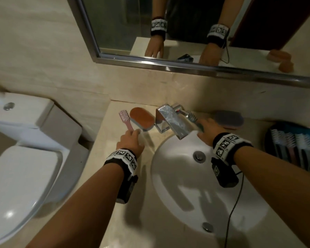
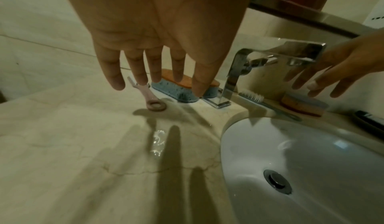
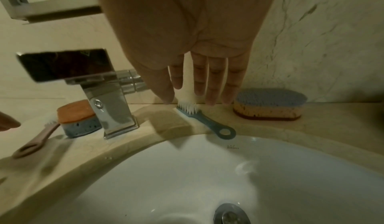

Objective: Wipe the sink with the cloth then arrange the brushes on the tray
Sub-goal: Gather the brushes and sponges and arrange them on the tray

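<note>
Brushes within reach of both hands behind the sink

Hands hover spread over the back of the bench, one on each side of the tap (image 1: 170, 120), and neither grip holds anything. The left hand (image 1: 131, 142) has its fingers straight and relaxed above the pink brush (image 1: 126, 120), which lies just ahead of the fingertips with its long axis running from the ringed handle end, nearest the hand, away to the bristle head by the wall. The right hand (image 1: 207, 131) is likewise released, fingers straight, over the blue brush (image 3: 204, 120); that brush lies aslant, bristles toward the wall and under the fingertips, ringed handle pointing toward the rim of the sink (image 1: 168, 185). So each hand is the nearer one to its own brush, and each would probably close on the handle.

Counted: two small handled brushes on the bench, one pink and one blue. Two oval scrub brushes, one to the left of the tap (image 1: 141, 119) with its orange back up, one to the right (image 3: 269, 103) with its bluish bristles up. One dark tray (image 1: 276, 133) sits at the far right of the bench, well apart from the left hand and nearer the right; it already carries a row of brushes, perhaps five, though the blur there makes the number uncertain. No cloth shows in any view.
</note>
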Motion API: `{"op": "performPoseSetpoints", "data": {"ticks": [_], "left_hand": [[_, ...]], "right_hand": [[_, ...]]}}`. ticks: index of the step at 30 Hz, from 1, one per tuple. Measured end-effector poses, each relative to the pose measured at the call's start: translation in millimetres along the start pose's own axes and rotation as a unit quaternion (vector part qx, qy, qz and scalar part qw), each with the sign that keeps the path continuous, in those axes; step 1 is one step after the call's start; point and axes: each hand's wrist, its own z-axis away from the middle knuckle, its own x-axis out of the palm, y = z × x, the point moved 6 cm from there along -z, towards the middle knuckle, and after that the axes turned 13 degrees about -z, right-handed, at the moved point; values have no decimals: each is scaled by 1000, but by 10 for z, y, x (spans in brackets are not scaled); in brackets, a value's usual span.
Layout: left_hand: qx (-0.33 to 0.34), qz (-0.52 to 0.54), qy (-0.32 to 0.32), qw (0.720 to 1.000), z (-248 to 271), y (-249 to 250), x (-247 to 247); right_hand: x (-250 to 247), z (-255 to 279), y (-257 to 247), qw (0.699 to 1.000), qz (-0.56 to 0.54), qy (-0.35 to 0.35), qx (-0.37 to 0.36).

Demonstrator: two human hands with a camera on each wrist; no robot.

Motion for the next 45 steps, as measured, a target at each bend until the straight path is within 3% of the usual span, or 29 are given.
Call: {"op": "performPoseSetpoints", "data": {"ticks": [14,18,24,34,42,45], "left_hand": [[-6,-53,-2,999,-433,-88,334],[-3,-82,29,996,-381,-81,291],[-48,-21,87,995,-520,-131,57],[-101,11,25,995,-993,-324,11],[-91,-2,82,992,-783,-334,-34],[-104,43,103,988,-687,-367,-44]], "right_hand": [[187,-562,52,999,1,21,-32],[178,-682,63,999,-6,30,-17],[210,-864,-11,997,-53,45,-46],[263,-1005,70,996,-19,58,-62],[340,-999,59,998,7,39,-51],[343,-982,45,998,-10,35,-53]]}}
